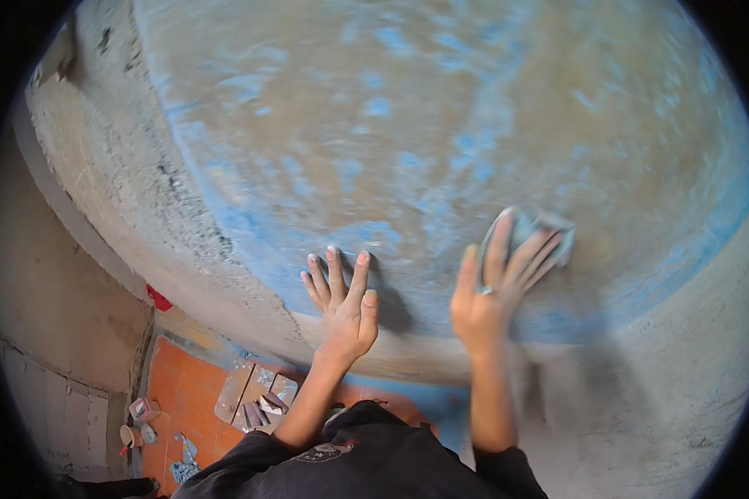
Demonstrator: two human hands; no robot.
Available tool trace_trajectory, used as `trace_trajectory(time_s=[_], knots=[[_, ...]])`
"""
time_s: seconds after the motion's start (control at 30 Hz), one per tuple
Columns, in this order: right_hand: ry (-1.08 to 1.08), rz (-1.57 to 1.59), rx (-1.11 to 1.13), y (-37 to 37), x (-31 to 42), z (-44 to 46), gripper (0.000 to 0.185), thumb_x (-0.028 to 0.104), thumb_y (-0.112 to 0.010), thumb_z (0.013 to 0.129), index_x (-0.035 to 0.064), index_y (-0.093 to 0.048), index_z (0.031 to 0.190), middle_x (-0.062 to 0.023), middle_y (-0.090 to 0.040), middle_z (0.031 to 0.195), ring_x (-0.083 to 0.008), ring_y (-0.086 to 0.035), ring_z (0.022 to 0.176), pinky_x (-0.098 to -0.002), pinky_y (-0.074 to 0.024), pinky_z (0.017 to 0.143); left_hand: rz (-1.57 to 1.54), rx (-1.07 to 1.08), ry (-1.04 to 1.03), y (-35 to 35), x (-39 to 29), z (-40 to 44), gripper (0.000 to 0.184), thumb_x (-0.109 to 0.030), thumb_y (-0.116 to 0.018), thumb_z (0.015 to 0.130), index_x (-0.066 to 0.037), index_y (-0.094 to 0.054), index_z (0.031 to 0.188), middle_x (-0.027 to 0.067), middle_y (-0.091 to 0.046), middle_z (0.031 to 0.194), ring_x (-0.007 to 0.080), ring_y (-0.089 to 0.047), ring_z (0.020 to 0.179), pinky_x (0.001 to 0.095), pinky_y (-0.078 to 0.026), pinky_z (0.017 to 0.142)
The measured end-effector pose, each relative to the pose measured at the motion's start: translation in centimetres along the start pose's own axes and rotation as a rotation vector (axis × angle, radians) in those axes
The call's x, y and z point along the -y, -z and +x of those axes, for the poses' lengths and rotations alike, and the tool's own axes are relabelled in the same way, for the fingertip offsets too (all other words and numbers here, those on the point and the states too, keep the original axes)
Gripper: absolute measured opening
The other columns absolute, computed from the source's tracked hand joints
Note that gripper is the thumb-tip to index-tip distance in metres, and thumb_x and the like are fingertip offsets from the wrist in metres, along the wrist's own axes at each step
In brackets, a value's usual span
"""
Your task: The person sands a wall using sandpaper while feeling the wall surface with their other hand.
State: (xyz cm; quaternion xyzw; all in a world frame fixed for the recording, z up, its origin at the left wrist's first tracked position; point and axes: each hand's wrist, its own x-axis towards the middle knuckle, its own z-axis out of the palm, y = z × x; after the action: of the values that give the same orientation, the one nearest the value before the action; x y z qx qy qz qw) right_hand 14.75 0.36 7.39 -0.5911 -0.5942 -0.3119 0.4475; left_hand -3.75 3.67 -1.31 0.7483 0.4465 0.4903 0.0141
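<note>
My left hand rests with its fingers spread near the lower edge of a large surface mottled in blue and grey-brown. It holds nothing. To its right, my right hand presses a grey-green cloth or pad against the same surface. The fingers lie over the cloth and are slightly blurred, and a ring shows on one of them. Part of the cloth sticks out to the right of the fingertips.
Rough grey concrete borders the painted surface on the left. Below, on an orange tiled floor, are a speckled board with several small blocks, some containers and a crumpled blue cloth. A red item lies by the wall.
</note>
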Motion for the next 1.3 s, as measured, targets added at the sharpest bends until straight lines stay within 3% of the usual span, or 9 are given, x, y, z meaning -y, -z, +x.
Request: trace_trajectory(time_s=[0.17,0.27,0.37,0.47,0.77,0.87,0.97,1.13,1.3], knots=[[0.054,0.029,0.201,-6.7,9.3,-6.7,0.063,0.024,-0.055,0.096,0.0123,-0.033,0.153,-0.0337,-0.002,0.158,-0.0541,0.000,0.145,-0.0718,-0.0024,0.109,0.015,-0.034,0.030,4.4,5.0,0.1,0.051,-0.035,-0.037,0.103,-0.015,-0.042,0.150,0.0244,-0.005,0.162,0.0562,0.006,0.144,0.0699,0.001,0.109],[0.096,-0.024,0.071,-5.1,10.7,0.7,0.068,0.028,-0.060,0.083,0.0167,-0.044,0.148,-0.0419,-0.016,0.150,-0.0637,-0.014,0.138,-0.0765,-0.0091,0.104,-0.018,-0.007,0.015,7.2,6.7,0.8,0.050,-0.035,-0.037,0.102,-0.017,-0.044,0.148,0.0249,-0.007,0.162,0.0558,0.006,0.144,0.0694,0.001,0.109],[0.063,-0.016,0.011,-5.5,13.7,3.2,0.065,0.027,-0.058,0.085,0.0162,-0.044,0.148,-0.0416,-0.017,0.150,-0.0635,-0.014,0.138,-0.0757,-0.0097,0.105,-0.011,0.042,-0.037,8.8,8.5,1.3,0.051,-0.036,-0.036,0.102,-0.017,-0.045,0.148,0.0245,-0.007,0.162,0.0552,0.005,0.144,0.0684,0.001,0.110],[-0.046,0.053,0.163,-10.9,16.8,-6.8,0.062,0.027,-0.056,0.088,0.0157,-0.044,0.148,-0.0396,-0.014,0.153,-0.0614,-0.012,0.140,-0.0728,-0.0085,0.108,-0.013,0.093,-0.034,9.4,9.5,0.8,0.052,-0.036,-0.034,0.102,-0.017,-0.044,0.149,0.0245,-0.008,0.162,0.0548,0.003,0.144,0.0677,0.001,0.110],[-0.123,0.006,-0.062,-8.5,14.2,-1.9,0.058,0.027,-0.054,0.093,0.0115,-0.044,0.147,-0.0363,-0.012,0.155,-0.0593,-0.008,0.142,-0.0706,-0.0086,0.110,-0.155,0.128,-0.077,10.0,9.3,0.9,0.057,-0.038,-0.031,0.103,-0.006,-0.039,0.150,0.0314,-0.004,0.159,0.0588,0.004,0.142,0.0674,0.001,0.110],[-0.123,0.045,0.162,-12.4,16.4,-11.3,0.059,0.026,-0.055,0.093,0.0104,-0.040,0.149,-0.0343,-0.010,0.157,-0.0574,-0.007,0.143,-0.0691,-0.0082,0.111,-0.185,0.163,-0.083,10.3,9.2,1.1,0.063,-0.042,-0.024,0.104,0.000,-0.033,0.151,0.0355,0.001,0.157,0.0583,0.009,0.142,0.0654,0.003,0.111],[-0.048,-0.003,0.097,-11.1,15.3,-9.9,0.062,0.027,-0.053,0.095,0.0078,-0.035,0.151,-0.0335,-0.006,0.158,-0.0559,-0.005,0.144,-0.0672,-0.0077,0.113,-0.248,0.159,-0.080,10.4,9.0,1.5,0.064,-0.043,-0.023,0.104,0.000,-0.031,0.151,0.0357,0.004,0.157,0.0568,0.011,0.143,0.0649,0.004,0.111],[-0.377,0.249,-0.279,-6.9,11.1,-1.3,0.061,0.028,-0.051,0.097,0.0042,-0.034,0.151,-0.0329,-0.005,0.158,-0.0535,-0.005,0.145,-0.0630,-0.0081,0.115,-0.304,0.118,-0.110,10.3,8.1,2.2,0.062,-0.043,-0.027,0.103,-0.004,-0.035,0.151,0.0377,0.006,0.156,0.0611,0.013,0.140,0.0702,0.005,0.108],[-0.266,0.029,0.095,-13.8,14.8,-16.2,0.059,0.031,-0.051,0.097,0.0061,-0.038,0.149,-0.0353,-0.004,0.157,-0.0564,-0.008,0.143,-0.0651,-0.0127,0.113,-0.293,0.068,-0.134,9.0,7.9,2.2,0.063,-0.043,-0.027,0.103,-0.003,-0.034,0.151,0.0390,0.009,0.155,0.0607,0.018,0.139,0.0723,0.008,0.105]])
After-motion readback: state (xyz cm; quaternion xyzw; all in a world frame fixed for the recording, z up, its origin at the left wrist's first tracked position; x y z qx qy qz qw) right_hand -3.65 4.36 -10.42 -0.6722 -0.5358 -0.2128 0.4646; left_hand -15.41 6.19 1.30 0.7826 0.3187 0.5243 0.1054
